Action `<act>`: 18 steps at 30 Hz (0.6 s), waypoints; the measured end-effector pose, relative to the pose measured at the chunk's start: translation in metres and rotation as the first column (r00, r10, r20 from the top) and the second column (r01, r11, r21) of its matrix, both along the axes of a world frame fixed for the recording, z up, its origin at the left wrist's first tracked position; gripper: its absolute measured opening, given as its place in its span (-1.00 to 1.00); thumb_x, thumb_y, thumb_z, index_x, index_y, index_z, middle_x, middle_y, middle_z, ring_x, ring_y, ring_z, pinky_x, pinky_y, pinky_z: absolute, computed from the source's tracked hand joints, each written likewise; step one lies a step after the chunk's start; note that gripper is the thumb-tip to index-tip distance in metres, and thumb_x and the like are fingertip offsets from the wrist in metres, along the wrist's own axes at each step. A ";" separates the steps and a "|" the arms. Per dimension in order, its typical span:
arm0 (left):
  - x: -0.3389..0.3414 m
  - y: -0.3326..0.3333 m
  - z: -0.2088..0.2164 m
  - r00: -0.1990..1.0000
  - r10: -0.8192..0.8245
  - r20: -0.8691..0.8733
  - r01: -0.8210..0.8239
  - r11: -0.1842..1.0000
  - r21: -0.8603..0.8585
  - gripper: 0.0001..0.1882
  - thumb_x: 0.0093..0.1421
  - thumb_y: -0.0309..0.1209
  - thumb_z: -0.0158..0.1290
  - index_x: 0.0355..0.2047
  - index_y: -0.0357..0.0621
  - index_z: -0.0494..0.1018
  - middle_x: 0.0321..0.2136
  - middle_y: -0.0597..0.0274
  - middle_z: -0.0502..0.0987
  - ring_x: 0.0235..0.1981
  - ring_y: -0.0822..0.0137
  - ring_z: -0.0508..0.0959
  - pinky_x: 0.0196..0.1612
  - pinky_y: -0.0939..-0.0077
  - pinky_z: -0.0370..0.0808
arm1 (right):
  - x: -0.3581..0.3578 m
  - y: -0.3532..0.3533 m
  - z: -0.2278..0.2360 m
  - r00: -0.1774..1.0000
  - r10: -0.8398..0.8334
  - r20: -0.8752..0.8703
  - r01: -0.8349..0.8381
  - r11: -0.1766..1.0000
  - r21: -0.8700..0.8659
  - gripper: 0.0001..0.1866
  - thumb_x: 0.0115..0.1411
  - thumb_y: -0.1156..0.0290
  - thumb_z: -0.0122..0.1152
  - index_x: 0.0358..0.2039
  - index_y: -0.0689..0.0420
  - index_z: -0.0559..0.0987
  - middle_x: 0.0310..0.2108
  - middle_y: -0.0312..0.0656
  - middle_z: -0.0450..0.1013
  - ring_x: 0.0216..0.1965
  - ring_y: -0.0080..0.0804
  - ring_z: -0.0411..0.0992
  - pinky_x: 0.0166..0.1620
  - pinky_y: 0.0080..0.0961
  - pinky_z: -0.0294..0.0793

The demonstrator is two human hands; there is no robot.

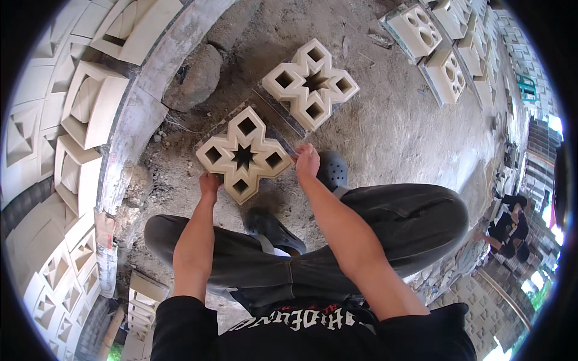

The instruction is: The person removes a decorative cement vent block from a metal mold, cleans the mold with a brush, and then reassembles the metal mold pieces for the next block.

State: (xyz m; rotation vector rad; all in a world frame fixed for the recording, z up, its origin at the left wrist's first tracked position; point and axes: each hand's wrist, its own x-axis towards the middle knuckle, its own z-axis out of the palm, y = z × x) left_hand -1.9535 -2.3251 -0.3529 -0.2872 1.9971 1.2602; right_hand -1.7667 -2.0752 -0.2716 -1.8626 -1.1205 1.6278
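Note:
A cream, star-shaped vent block [260, 146] with a star hole and several square holes lies flat in front of me on a thin dark board [224, 122]. My left hand [209, 183] is closed at the board's near left side, its fingertips partly hidden under the block. At the right corner, my right hand [307, 161] pinches the board's edge beside the block. A matching vent block [299, 90] rests on its own board just beyond, a little to the right.
Cream blocks [90, 108] line a raised ledge [144, 90] at left. A large stone [195, 78] sits near it. More round-holed blocks [448, 75] stand at the far right. Another person [509, 231] is at the right edge. My dark clogs [332, 170] are close to the near block.

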 end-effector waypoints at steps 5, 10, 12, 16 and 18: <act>-0.001 0.000 0.002 1.000 0.011 0.013 -0.012 0.999 0.031 -0.66 0.32 -0.23 -0.09 -0.33 -0.30 0.50 -0.47 0.13 0.56 -0.50 0.34 0.56 -0.43 0.46 0.48 | 0.026 -0.050 -0.017 0.971 -0.213 -0.107 0.147 0.888 -0.435 -0.55 0.39 0.16 -0.19 0.01 0.25 0.48 -0.11 -0.02 0.50 -0.16 -0.24 0.51 -0.15 -0.32 0.55; -0.003 -0.001 0.008 0.997 0.043 0.067 -0.044 0.999 0.020 -0.63 0.34 -0.18 -0.08 -0.26 -0.29 0.49 -0.41 0.10 0.59 -0.47 0.30 0.60 -0.39 0.41 0.53 | 0.021 -0.081 -0.024 0.952 -0.209 -0.225 0.036 0.803 -0.594 -0.64 0.34 0.36 -0.06 0.07 0.24 0.44 -0.08 -0.06 0.48 -0.13 -0.28 0.48 -0.12 -0.28 0.57; 0.000 0.005 0.010 0.995 0.037 0.096 -0.042 0.998 0.049 -0.61 0.32 -0.07 -0.05 -0.22 -0.18 0.49 -0.38 0.20 0.58 -0.43 0.32 0.56 -0.35 0.36 0.48 | 0.024 -0.082 -0.036 0.954 -0.181 -0.238 0.033 0.855 -0.518 -0.66 0.27 0.48 0.03 0.05 0.26 0.46 -0.14 -0.08 0.50 -0.19 -0.29 0.49 -0.14 -0.29 0.59; 0.002 0.005 0.013 0.994 0.051 0.101 -0.057 0.997 0.052 -0.63 0.32 -0.09 -0.04 -0.23 -0.19 0.48 -0.36 0.17 0.59 -0.40 0.30 0.58 -0.32 0.35 0.50 | 0.023 -0.079 -0.044 0.948 -0.187 -0.256 0.039 0.870 -0.491 -0.66 0.22 0.55 0.07 0.02 0.28 0.49 -0.22 -0.10 0.53 -0.26 -0.31 0.51 -0.17 -0.33 0.60; -0.002 -0.004 0.012 0.997 0.026 0.079 -0.029 0.998 0.047 -0.63 0.32 -0.11 -0.05 -0.21 -0.20 0.47 -0.34 0.14 0.60 -0.36 0.26 0.60 -0.28 0.32 0.53 | 0.018 -0.079 -0.036 0.944 -0.195 -0.266 0.037 0.864 -0.503 -0.72 0.20 0.57 0.10 -0.06 0.32 0.54 -0.29 -0.12 0.53 -0.29 -0.32 0.52 -0.21 -0.39 0.61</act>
